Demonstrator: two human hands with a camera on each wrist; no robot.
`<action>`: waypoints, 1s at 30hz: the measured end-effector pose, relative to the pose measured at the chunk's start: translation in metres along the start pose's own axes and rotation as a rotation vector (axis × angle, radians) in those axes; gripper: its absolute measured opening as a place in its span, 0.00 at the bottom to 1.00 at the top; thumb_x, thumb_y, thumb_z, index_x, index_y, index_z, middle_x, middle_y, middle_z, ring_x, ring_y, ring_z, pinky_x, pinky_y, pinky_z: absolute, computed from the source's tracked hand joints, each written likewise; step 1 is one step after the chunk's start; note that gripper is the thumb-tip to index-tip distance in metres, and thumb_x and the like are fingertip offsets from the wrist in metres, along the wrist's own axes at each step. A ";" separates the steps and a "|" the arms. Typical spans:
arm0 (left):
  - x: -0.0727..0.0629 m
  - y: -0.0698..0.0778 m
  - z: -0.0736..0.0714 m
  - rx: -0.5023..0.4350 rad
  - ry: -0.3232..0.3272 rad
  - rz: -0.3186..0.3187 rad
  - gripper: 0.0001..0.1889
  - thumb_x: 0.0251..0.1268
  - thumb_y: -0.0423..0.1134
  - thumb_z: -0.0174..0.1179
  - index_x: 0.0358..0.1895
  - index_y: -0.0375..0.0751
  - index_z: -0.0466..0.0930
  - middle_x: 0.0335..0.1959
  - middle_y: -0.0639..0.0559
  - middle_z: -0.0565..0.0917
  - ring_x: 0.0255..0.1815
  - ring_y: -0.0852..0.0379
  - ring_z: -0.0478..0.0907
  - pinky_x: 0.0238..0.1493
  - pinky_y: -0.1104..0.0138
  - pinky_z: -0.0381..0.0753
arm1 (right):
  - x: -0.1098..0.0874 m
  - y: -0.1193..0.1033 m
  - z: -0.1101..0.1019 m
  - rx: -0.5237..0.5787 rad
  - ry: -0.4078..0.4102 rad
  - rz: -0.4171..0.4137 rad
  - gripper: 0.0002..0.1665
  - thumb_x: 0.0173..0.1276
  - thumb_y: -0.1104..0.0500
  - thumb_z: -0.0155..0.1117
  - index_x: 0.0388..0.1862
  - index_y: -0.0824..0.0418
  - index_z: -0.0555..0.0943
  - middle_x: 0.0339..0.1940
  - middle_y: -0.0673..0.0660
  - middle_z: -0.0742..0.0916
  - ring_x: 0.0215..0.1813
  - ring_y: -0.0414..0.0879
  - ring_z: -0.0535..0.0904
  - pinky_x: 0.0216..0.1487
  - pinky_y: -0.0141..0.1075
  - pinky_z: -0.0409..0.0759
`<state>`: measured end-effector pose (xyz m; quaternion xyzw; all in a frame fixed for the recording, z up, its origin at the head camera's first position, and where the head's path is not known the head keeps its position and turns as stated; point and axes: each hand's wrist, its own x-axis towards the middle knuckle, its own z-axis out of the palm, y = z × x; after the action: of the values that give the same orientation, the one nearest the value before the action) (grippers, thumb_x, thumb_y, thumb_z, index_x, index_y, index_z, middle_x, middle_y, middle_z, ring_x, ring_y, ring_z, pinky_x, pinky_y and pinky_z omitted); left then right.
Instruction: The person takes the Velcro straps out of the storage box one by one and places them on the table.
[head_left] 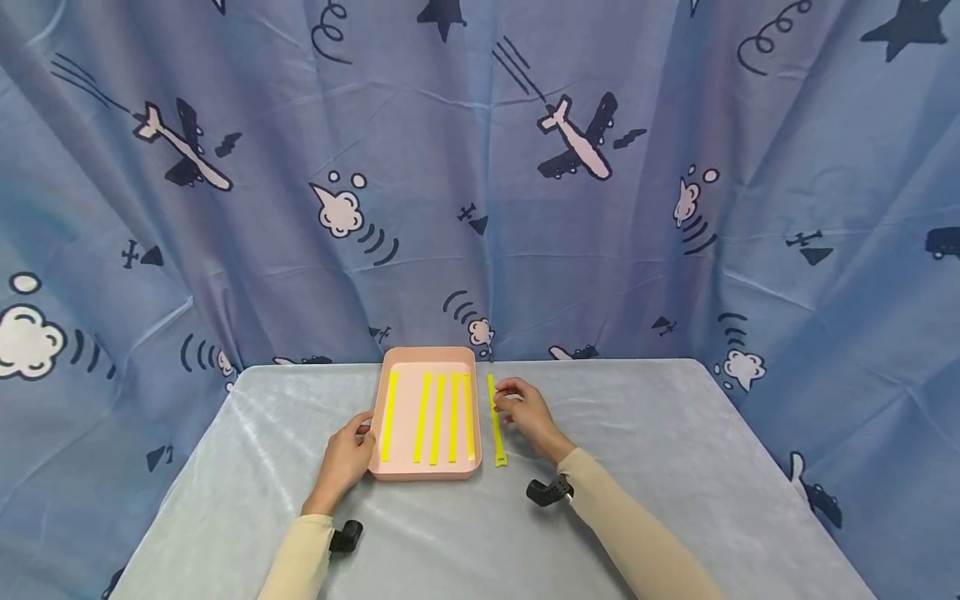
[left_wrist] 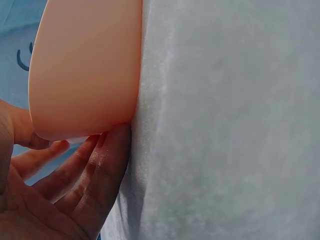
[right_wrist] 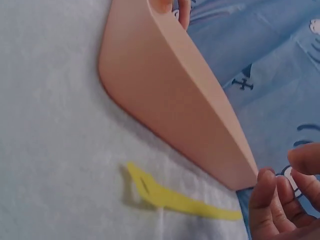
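My left hand (head_left: 345,458) holds the near left corner of a shallow pink tray (head_left: 423,477). In the left wrist view its fingers (left_wrist: 107,165) lie against the outer wall, with the thumb up by the rim. Several yellow straps (head_left: 437,421) lie lengthwise inside the tray, roughly parallel. One more yellow strap (head_left: 498,437) lies on the table just right of the tray; the right wrist view shows its wider, slotted end nearest me. Beside the far half of this strap is my right hand (head_left: 528,414), fingers loosely bent, thumb apart from them, nothing between.
A pale grey cloth (head_left: 637,500) covers the table. Behind its far edge hangs a blue curtain (head_left: 480,250) printed with airplanes, clouds and stars. A black wrist camera (head_left: 549,492) is worn on each wrist, at the cuffs of light sleeves.
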<state>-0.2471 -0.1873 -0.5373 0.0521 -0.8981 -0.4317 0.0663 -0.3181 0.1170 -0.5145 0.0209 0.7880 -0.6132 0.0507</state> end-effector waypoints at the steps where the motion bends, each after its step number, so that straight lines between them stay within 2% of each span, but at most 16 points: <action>1: 0.000 0.000 -0.001 0.002 0.001 -0.002 0.22 0.71 0.35 0.50 0.67 0.39 0.72 0.52 0.36 0.83 0.51 0.43 0.83 0.49 0.52 0.81 | -0.001 -0.003 0.001 -0.001 -0.008 -0.010 0.17 0.71 0.63 0.59 0.57 0.65 0.76 0.47 0.59 0.81 0.44 0.48 0.82 0.39 0.42 0.82; 5: 0.002 0.001 -0.003 0.011 0.003 -0.003 0.22 0.72 0.36 0.49 0.68 0.39 0.72 0.53 0.36 0.83 0.52 0.43 0.83 0.50 0.51 0.81 | -0.007 -0.013 0.004 -0.007 -0.020 -0.040 0.17 0.70 0.63 0.59 0.57 0.64 0.76 0.48 0.59 0.81 0.43 0.47 0.82 0.43 0.46 0.82; 12: -0.001 0.002 -0.002 0.012 -0.007 -0.022 0.23 0.72 0.37 0.49 0.68 0.39 0.71 0.53 0.36 0.83 0.51 0.43 0.83 0.49 0.52 0.81 | -0.018 -0.025 0.008 -0.012 -0.021 -0.084 0.15 0.69 0.62 0.61 0.54 0.59 0.78 0.48 0.59 0.82 0.40 0.44 0.83 0.39 0.40 0.82; 14: -0.002 0.002 -0.001 0.009 -0.005 -0.023 0.23 0.72 0.36 0.49 0.68 0.39 0.72 0.53 0.36 0.83 0.51 0.43 0.83 0.49 0.52 0.81 | -0.022 -0.027 0.009 -0.004 -0.031 -0.098 0.14 0.69 0.63 0.60 0.53 0.59 0.78 0.49 0.59 0.82 0.41 0.44 0.84 0.41 0.42 0.83; 19: -0.005 0.003 0.001 -0.002 0.007 -0.007 0.22 0.71 0.35 0.50 0.67 0.38 0.73 0.51 0.35 0.83 0.50 0.42 0.84 0.48 0.52 0.82 | -0.030 -0.031 0.013 0.043 -0.092 -0.161 0.17 0.69 0.65 0.59 0.56 0.64 0.76 0.53 0.64 0.81 0.44 0.49 0.85 0.43 0.46 0.84; 22: -0.005 0.003 0.001 0.004 0.014 -0.004 0.22 0.71 0.35 0.49 0.67 0.38 0.73 0.51 0.35 0.83 0.49 0.43 0.84 0.47 0.52 0.82 | -0.034 -0.035 0.018 0.059 -0.136 -0.185 0.18 0.70 0.64 0.59 0.58 0.65 0.76 0.55 0.64 0.81 0.48 0.53 0.85 0.43 0.44 0.85; 26: -0.004 0.003 0.001 0.016 0.010 -0.014 0.22 0.71 0.35 0.49 0.67 0.38 0.72 0.52 0.35 0.83 0.49 0.43 0.84 0.48 0.51 0.81 | -0.039 -0.039 0.025 0.074 -0.185 -0.183 0.20 0.71 0.63 0.60 0.60 0.63 0.75 0.57 0.64 0.80 0.52 0.58 0.84 0.44 0.41 0.85; 30: -0.004 0.003 0.002 0.014 0.003 -0.022 0.23 0.71 0.36 0.49 0.67 0.39 0.72 0.52 0.36 0.83 0.50 0.44 0.83 0.48 0.52 0.82 | -0.041 -0.040 0.033 0.088 -0.223 -0.194 0.21 0.71 0.63 0.60 0.62 0.64 0.74 0.58 0.65 0.80 0.53 0.57 0.84 0.45 0.42 0.86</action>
<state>-0.2436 -0.1837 -0.5363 0.0630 -0.9004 -0.4259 0.0625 -0.2793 0.0764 -0.4796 -0.1216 0.7482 -0.6477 0.0774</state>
